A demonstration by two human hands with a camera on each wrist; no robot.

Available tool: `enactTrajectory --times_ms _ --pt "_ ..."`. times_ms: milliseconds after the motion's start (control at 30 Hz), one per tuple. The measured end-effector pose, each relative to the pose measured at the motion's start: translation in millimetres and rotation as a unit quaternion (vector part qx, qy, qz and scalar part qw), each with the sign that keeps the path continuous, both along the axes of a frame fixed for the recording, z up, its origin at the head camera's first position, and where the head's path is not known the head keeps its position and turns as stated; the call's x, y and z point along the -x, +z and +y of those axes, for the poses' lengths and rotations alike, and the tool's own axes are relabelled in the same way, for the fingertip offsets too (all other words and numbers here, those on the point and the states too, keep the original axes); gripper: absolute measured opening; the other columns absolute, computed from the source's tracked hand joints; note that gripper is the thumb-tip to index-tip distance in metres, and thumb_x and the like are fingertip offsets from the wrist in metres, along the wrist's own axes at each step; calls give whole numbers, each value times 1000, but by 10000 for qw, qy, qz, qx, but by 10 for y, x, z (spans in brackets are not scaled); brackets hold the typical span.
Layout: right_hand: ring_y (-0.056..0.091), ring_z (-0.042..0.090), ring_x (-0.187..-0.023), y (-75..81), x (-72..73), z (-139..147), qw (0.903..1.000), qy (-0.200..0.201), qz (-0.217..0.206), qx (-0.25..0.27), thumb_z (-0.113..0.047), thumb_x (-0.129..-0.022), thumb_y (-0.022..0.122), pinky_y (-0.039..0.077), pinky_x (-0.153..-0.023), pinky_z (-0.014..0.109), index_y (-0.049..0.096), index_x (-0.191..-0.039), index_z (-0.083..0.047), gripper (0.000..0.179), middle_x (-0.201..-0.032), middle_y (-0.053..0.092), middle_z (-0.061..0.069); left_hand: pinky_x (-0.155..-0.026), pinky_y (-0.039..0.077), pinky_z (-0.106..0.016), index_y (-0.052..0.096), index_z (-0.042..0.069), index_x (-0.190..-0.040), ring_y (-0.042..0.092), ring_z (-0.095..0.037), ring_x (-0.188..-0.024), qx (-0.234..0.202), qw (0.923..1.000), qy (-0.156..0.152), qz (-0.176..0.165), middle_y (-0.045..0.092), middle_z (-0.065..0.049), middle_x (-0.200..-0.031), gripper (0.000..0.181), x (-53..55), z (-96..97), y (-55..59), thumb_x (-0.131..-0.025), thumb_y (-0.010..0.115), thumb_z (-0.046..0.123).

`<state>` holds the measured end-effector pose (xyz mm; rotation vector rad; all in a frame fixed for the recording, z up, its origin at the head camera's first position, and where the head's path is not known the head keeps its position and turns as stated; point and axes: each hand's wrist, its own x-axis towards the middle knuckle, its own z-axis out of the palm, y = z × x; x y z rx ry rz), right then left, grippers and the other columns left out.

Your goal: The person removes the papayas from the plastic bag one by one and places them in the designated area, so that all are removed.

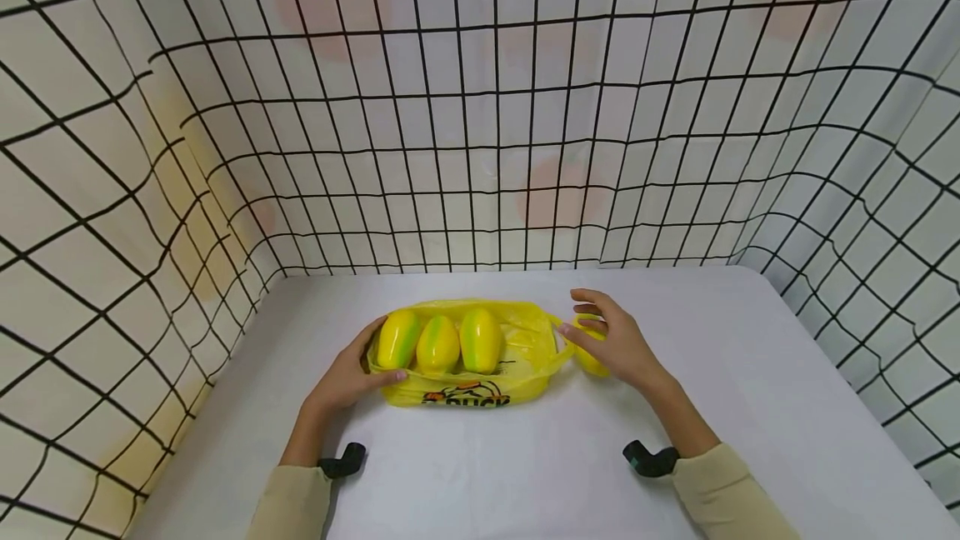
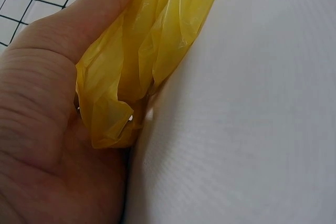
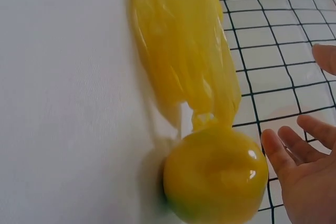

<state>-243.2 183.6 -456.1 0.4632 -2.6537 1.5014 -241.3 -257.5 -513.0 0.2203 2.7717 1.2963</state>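
A thin yellow plastic bag with dark print lies on its side on the table, its opening facing up. Three shiny yellow-green mangoes lie side by side in its left half. My left hand grips the bag's left end, thumb over the front edge and fingers behind. Beyond the bag's right end a fourth mango rests on the table, partly hidden by my right hand in the head view. That hand hovers beside this mango with its fingers spread and relaxed, apart from it in the right wrist view.
A white-covered table carries the bag and fruit. Black wire mesh rises along the back and both sides, with pale cloth behind it. Each wrist wears a small black camera mount.
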Motion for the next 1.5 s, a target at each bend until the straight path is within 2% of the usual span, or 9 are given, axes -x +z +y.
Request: enactTrajectory --times_ms 300,600,833,1100,1267,1500 --pt "51 36 -128 5 4 -168 9996 210 -9 204 -45 -88 68 47 -103 49 42 -142 -20 65 -146 44 4 -115 25 -62 20 40 -152 37 -27 -138 31 10000 50 -34 33 1 -156 105 16 1 -29 -68 79 62" --pt "55 30 -125 -27 3 -318 9986 302 -262 347 -48 -88 67 52 -99 38 44 -140 -24 61 -143 48 0 -115 26 -62 21 42 -151 38 -27 -137 29 10000 56 -41 34 2 -155 103 25 -5 -45 -68 79 62" --pt "55 26 -126 -20 23 -448 9969 348 -538 456 -50 -88 66 53 -98 38 45 -140 -22 62 -147 47 7 -115 25 -62 20 42 -151 37 -27 -138 25 10000 44 -67 33 2 -155 103 33 -11 -56 -68 78 62" --pt "54 24 -127 -51 53 -605 9946 285 -905 425 -58 -86 63 51 -100 39 44 -140 -26 65 -148 45 6 -115 24 -62 21 41 -151 35 -27 -140 112 9999 59 10 32 2 -156 103 36 -20 -43 -68 78 62" --pt "54 27 -127 -89 74 -678 9953 218 -892 293 -57 -87 63 50 -101 43 44 -142 -18 70 -145 47 7 -116 23 -61 20 41 -151 33 -26 -141 73 9999 -64 -27 31 3 -157 102 43 9 -37 -69 78 62" --pt "54 25 -124 -128 120 -817 9954 62 -950 96 -59 -88 61 49 -102 46 46 -141 -21 67 -141 50 0 -115 23 -62 20 43 -151 31 -28 -143 113 9999 79 -93 30 2 -158 105 20 -1 -17 -67 78 65"
